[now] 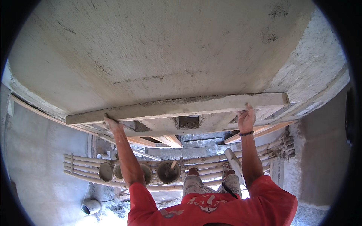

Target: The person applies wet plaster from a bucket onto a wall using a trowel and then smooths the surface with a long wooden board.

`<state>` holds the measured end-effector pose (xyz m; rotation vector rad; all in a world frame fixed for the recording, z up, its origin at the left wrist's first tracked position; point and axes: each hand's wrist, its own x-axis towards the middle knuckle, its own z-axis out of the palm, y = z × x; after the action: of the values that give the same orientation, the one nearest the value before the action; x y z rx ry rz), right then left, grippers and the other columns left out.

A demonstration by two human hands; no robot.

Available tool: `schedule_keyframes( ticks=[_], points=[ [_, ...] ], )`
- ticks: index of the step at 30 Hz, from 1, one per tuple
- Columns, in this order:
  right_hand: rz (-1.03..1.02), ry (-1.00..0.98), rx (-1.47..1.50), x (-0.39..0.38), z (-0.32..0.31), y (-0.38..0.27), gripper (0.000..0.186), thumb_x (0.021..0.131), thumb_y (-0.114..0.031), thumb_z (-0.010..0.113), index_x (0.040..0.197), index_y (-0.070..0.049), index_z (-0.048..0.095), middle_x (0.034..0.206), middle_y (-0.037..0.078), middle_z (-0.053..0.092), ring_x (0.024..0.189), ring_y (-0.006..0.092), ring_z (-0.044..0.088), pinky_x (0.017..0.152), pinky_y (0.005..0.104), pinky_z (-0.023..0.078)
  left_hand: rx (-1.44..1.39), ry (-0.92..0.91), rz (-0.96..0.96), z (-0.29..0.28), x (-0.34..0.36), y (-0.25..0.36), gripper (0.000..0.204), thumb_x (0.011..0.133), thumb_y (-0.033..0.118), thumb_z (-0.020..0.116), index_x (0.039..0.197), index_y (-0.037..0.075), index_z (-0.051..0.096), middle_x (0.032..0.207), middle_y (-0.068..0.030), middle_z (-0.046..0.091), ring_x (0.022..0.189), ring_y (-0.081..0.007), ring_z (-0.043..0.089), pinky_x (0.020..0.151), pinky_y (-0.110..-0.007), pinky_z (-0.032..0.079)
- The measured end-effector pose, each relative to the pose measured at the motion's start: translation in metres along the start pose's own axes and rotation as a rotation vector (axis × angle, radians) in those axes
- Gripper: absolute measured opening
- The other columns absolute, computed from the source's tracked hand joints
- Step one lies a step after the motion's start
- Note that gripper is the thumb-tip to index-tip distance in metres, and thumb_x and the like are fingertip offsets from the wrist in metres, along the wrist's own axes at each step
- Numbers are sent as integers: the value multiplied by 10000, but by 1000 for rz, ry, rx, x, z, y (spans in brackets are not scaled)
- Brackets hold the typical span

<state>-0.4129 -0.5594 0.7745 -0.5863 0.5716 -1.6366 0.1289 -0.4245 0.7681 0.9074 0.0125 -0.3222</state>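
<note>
A long, mortar-smeared screed board (pixel 181 107) lies across the lower part of the plastered wall (pixel 162 49), with wet mortar along its upper edge. My left hand (pixel 113 124) grips it near its left end, fingers wrapped at the lower edge. Toward the other end, my right hand (pixel 247 118) is closed on the board, thumb and fingers at its lower side. The plaster above looks mostly smooth, with a rough row of marks and some dark pitted spots at the upper right. Below the board, a dark rectangular recess (pixel 188 122) shows in the wall.
I stand on a scaffold of lashed poles (pixel 211 170). Several mortar buckets sit to my left, one bucket (pixel 168 171) with a wooden handle sticking out. A loose board (pixel 234 162) leans by my foot. Wooden frames (pixel 166 141) lie under the wall edge; a bucket (pixel 91 206) lies tipped below.
</note>
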Motion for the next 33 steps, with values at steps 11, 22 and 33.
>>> schedule_keyframes(
  ticks=[11, 22, 33],
  points=[
    [-188, -74, -68, 6, 131, -93, 311, 900, -214, 554, 1111, 11, 515, 1051, 121, 588, 900, 220, 630, 674, 360, 578, 59, -44, 107, 108, 4, 129, 427, 883, 272, 501, 1204, 0, 427, 1141, -143, 557, 978, -263, 579, 844, -401, 514],
    [-105, -64, -113, 3, 132, -114, 332, 872, -200, 603, 1089, 25, 491, 970, 138, 609, 799, 218, 657, 592, 338, 599, 212, -66, 96, 99, 8, 139, 360, 931, 336, 474, 1165, 81, 571, 1098, -49, 613, 973, -182, 596, 770, -322, 514],
    [-294, -112, -103, 13, 157, -124, 368, 906, -240, 562, 1155, 16, 476, 1022, 142, 604, 856, 220, 652, 619, 332, 603, 96, -122, 169, 130, -10, 156, 413, 975, 305, 347, 1256, 33, 481, 1238, -83, 518, 1120, -194, 500, 983, -329, 400]
  ],
)
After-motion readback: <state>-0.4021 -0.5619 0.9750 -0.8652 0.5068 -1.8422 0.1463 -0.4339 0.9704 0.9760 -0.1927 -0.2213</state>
